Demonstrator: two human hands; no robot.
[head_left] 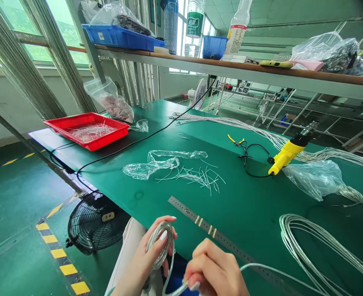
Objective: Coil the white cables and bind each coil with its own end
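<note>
Left hand (142,261) encloses one glossy cable coil (163,255); right hand (216,267) pinches one strand (180,289); one metal ruler (227,242) lies beyond them.

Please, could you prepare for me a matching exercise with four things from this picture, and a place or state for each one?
1. cable coil
2. red tray
3. black fan
4. ruler

A. below tabletop level, near the striped floor tape
B. flat on the green table, with pale bands across it
C. held in the left hand
D. holding thin white pieces

Right pairs: 1-C, 2-D, 3-A, 4-B
</note>
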